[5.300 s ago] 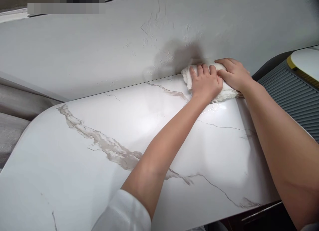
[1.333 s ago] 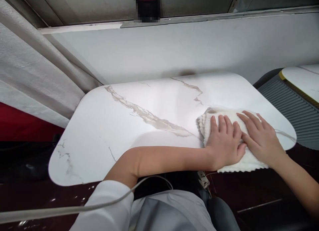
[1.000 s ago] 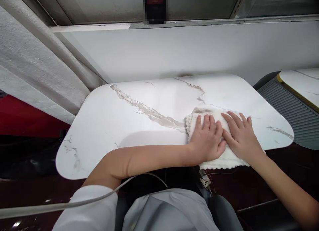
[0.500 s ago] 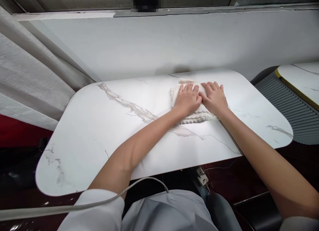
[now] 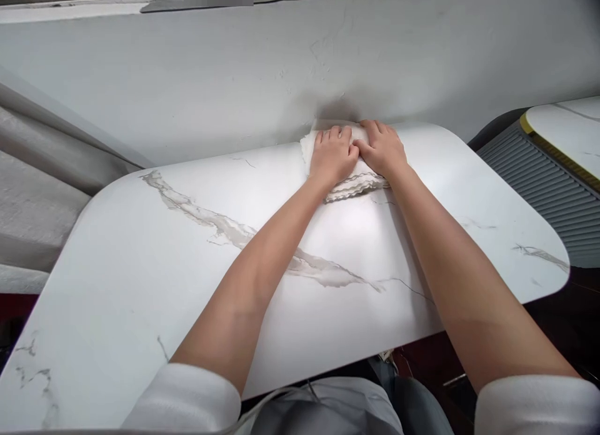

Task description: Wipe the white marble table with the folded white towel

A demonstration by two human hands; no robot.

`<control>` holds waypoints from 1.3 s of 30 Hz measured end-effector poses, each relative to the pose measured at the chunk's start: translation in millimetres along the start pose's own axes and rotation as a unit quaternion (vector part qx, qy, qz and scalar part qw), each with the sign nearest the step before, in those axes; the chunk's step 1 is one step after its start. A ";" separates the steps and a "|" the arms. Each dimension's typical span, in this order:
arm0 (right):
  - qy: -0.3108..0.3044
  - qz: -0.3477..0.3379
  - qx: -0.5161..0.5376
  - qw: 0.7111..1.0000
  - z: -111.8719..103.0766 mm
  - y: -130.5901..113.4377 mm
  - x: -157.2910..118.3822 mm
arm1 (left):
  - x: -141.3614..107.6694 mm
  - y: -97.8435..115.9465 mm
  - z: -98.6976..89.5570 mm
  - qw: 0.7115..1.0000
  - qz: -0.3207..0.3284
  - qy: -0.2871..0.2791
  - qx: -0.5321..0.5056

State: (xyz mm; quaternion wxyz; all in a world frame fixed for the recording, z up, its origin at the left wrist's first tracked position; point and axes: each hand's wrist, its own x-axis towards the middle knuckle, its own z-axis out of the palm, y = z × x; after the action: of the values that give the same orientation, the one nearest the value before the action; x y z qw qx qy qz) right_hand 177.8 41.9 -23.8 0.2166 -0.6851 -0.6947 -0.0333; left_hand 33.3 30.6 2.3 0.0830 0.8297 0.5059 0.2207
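Observation:
A folded cream cloth [image 5: 356,184] with wavy edges lies at the back edge of the white marbled table [image 5: 347,322]. Flat on its left part rests my left hand [image 5: 332,154], fingers spread a little and pointing to the wall. My right hand [image 5: 382,149] presses on the cloth's right part, its fingers stretched out too. The two thumbs meet at the middle of the cloth. Part of the cloth is hidden under both hands.
A pale wall [image 5: 210,85] runs along the table's back edge. Grey curtains [image 5: 37,172] hang at the left. To the right stands a second table [image 5: 572,132] with a ribbed grey side. A cable crosses my lap at the bottom.
Both hands and the cloth have moved away from me across the table, up to its back edge by the wall. The view has shifted too.

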 end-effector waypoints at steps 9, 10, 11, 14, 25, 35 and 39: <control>-0.007 0.025 -0.028 0.999 5.3 -5.3 22.4 | 18.8 -13.6 4.7 1.000 0.002 0.019 0.005; -0.005 0.026 -0.030 0.999 5.5 -6.0 22.7 | 18.9 -13.8 5.1 1.000 0.004 0.021 0.006; -0.004 0.027 -0.033 0.999 5.5 -6.8 22.5 | 18.7 -13.7 5.4 1.000 0.005 0.023 0.006; -0.009 0.032 -0.040 0.999 3.8 -10.9 19.6 | 16.1 -13.0 5.0 1.000 0.004 0.027 0.009; -0.041 -0.050 -0.022 0.998 -4.9 -28.2 -9.4 | -15.7 -20.5 -11.7 0.999 -0.010 0.019 0.031; -0.080 -0.047 -0.013 0.996 -39.9 -45.2 -85.0 | -91.6 14.1 -18.8 0.996 0.001 -0.016 0.091; -0.072 -0.036 -0.024 0.996 -53.9 -51.1 -127.8 | -126.3 29.1 -24.4 0.994 0.030 -0.024 0.102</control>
State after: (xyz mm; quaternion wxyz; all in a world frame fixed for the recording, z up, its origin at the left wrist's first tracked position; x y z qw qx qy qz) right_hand 138.0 -99.4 -6.6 0.1476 -0.6654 -0.7317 -0.0084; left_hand -3.6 -96.0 -1.1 0.0037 0.8535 0.4988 0.1508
